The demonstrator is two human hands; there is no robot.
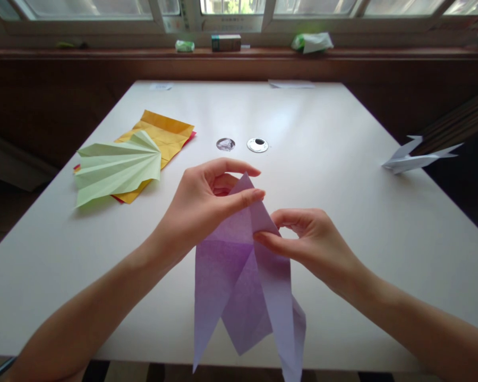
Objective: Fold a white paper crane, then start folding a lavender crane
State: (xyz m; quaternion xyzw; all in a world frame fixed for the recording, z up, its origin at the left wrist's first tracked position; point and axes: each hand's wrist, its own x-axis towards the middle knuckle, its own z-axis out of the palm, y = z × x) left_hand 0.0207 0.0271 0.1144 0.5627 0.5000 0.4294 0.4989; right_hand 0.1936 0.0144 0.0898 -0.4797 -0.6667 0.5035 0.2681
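A purple sheet of origami paper (pixel 242 297), partly folded, hangs in front of me above the table's near edge. Its top comes to a point, and several pointed flaps spread downward. My left hand (pixel 211 196) is at the upper part of the paper, thumb in front and fingers behind. On the right side, my right hand (pixel 302 233) pinches the folded edge between thumb and index finger. Parts of both hands' fingers are hidden behind the paper or the hand itself.
On the white table (pixel 342 318), a creased pale green paper (pixel 119 164) overlaps yellow paper (pixel 163 135) at left. Two small round discs, one silvery (pixel 257 145) and one darker (pixel 225 144), lie beyond my hands. A white folded paper crane (pixel 414 156) stands at the right edge.
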